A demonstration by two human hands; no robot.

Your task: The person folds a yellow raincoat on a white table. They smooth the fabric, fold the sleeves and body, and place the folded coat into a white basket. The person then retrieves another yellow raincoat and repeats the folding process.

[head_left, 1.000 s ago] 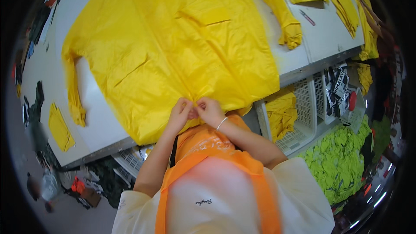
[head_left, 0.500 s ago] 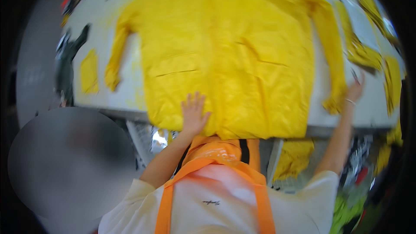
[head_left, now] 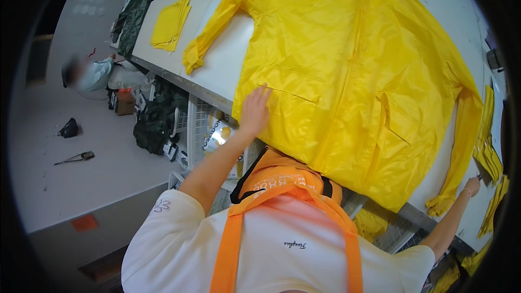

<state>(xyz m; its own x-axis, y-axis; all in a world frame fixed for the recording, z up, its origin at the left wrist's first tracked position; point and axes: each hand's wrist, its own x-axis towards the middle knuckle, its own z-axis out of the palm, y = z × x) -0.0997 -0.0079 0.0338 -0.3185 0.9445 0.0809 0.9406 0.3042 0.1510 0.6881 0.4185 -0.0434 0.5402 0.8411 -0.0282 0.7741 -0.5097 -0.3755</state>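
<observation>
A large yellow rain jacket (head_left: 347, 76) lies spread out, front up, on a white table (head_left: 222, 70). My left hand (head_left: 255, 109) rests flat on the jacket near its lower edge, fingers spread, just below a pocket flap. My right hand (head_left: 473, 186) is stretched far out to the right, past the jacket's sleeve cuff (head_left: 440, 204), close to a stack of yellow cut pieces (head_left: 488, 154). The fingers look curled, with something small and dark at their tip; it is too small to make out.
A folded yellow piece (head_left: 171, 21) and a dark green garment (head_left: 144, 2) lie at the table's far left end. White wire baskets (head_left: 201, 122) with garments stand under the table. Another person (head_left: 89, 74) sits on the floor at left, near a dark tool (head_left: 76, 157).
Both hands were together at the jacket's hem a second ago. The right hand has since reached far out to the right, while the left stays flat on the jacket.
</observation>
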